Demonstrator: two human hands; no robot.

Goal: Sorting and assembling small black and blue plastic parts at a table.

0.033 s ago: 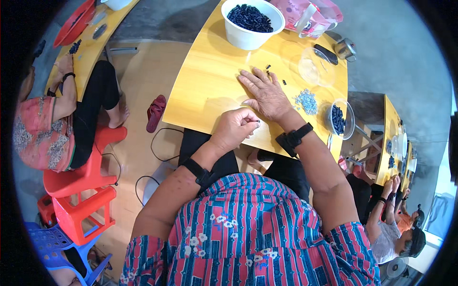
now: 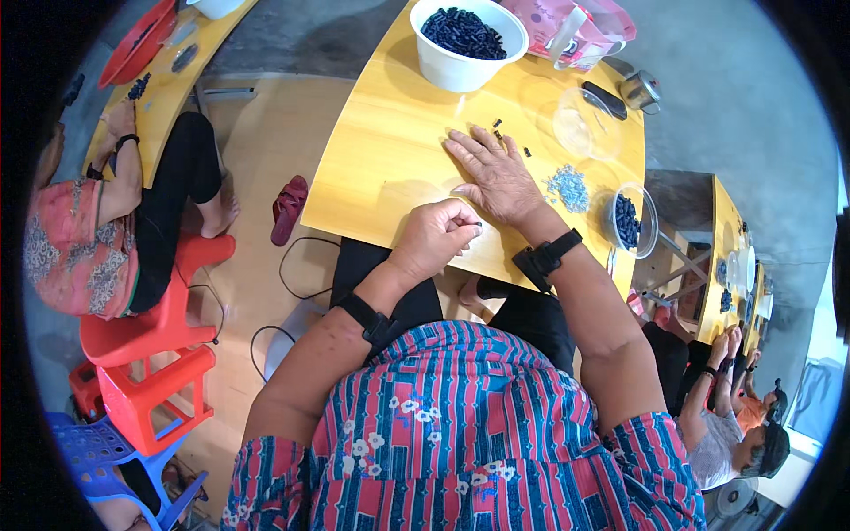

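Near the table's front edge, my left hand (image 2: 432, 237) is closed in a pinch, with a small black piece (image 2: 479, 225) just showing at the fingertips. My right hand (image 2: 498, 180) lies palm down on the yellow table (image 2: 381, 142), fingers stretched out, to the right of the left hand and a little farther off. Just beyond its fingertips are a few loose small black pieces (image 2: 527, 152). Right of that hand is a heap of small clear bluish pieces (image 2: 567, 188). Beside my right forearm stands a clear tub (image 2: 652, 221) holding black pieces (image 2: 626, 223).
At the back stand a white bowl (image 2: 456, 77) full of black pieces and a pink bag (image 2: 602, 31). A clear round lid (image 2: 575, 133), a dark phone (image 2: 606, 101) and a metal mug (image 2: 639, 92) are at the far right. Other people sit at tables on both sides.
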